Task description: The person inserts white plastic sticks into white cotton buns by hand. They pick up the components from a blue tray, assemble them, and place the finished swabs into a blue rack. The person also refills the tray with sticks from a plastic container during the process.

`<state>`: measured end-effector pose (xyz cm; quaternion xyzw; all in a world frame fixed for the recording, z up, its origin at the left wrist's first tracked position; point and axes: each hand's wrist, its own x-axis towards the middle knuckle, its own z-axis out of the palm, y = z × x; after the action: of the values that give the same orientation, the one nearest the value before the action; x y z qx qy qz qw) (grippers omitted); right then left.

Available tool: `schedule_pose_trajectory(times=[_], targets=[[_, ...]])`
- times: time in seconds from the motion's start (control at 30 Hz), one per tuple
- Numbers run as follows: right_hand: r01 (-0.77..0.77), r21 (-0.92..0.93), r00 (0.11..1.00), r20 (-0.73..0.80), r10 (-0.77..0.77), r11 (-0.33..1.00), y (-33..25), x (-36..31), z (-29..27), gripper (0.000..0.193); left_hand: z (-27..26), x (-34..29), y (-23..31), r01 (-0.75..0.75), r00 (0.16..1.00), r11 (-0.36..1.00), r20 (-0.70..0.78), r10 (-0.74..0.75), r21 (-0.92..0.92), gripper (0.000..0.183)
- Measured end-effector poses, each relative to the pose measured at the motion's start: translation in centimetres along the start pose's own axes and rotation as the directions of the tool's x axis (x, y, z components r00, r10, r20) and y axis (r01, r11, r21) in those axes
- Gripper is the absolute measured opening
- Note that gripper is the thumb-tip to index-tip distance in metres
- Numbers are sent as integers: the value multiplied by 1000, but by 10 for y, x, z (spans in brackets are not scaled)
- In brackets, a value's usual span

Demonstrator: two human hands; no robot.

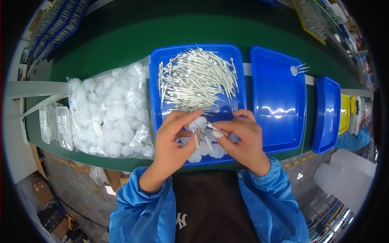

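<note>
My left hand [177, 135] pinches a small translucent white, petal-shaped plastic piece [197, 123] with thin white rods sticking out of it. My right hand [245, 137] is closed on a thin white rod [219, 130], its inner end at the plastic piece. Both hands are over the near part of a blue tray [155, 87]. A heap of thin white rods with greyish ends [198, 79] fills the tray's far part. Below my fingers lie several loose white plastic pieces [195, 156], partly hidden by my hands.
Left of the tray lies a clear bag of white plastic pieces [109, 111], beside small clear boxes [65, 125]. A second blue tray [277, 101] on the right holds one piece fitted with rods [295, 71]. Further right stand stacked blue trays [327, 113] on the green bench [121, 36].
</note>
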<state>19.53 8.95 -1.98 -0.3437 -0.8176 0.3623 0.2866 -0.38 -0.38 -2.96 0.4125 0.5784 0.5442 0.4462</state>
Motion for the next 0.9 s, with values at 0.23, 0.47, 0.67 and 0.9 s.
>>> schedule_pose_trajectory(times=[0.23, 0.47, 0.67, 0.9], targets=[[20, -8, 999, 29, -20, 1000, 0, 1, -3, 24, -2, 1, -2, -45, 997, 997, -64, 49, 58, 56], [-26, 77, 1000, -4, 27, 997, -3, -3, 10, 23, -6, 0, -1, -235, 966, 879, -1, 259, 414, 47], [-64, 107, 997, 55, 58, 992, -1, -3, 9, 19, -7, -1, -6, -163, 987, 960, 23, 161, 230, 46], [-107, 139, 990, 102, 93, 985, 3, -3, 7, 14, -12, -3, -2, -161, 984, 941, 125, 128, 299, 49]])
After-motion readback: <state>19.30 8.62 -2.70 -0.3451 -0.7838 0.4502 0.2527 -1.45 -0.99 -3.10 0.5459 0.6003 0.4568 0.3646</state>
